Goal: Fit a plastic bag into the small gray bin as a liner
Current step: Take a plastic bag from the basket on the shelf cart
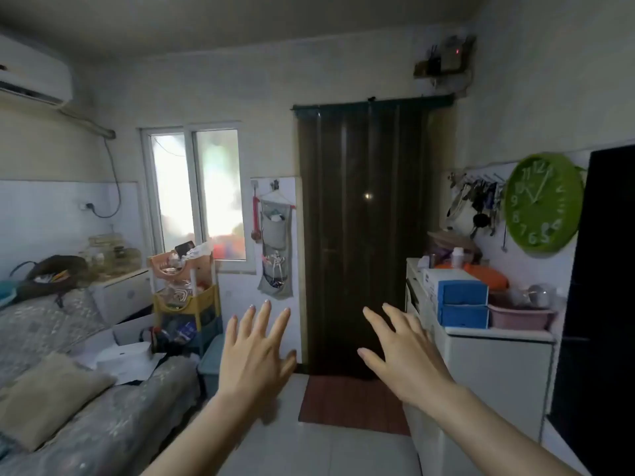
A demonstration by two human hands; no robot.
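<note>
Neither a small gray bin nor a plastic bag can be made out anywhere in the head view, so where they lie relative to either grip cannot be told. The left hand (252, 359) and right hand (409, 359) are raised side by side in front of the dark door (360, 218), fingers spread wide, each grip open and empty. The only readable writing is the numerals on the green clock (543, 202). Items on the tiered shelf (187, 300) beside the bed (86, 407) are blurred.
</note>
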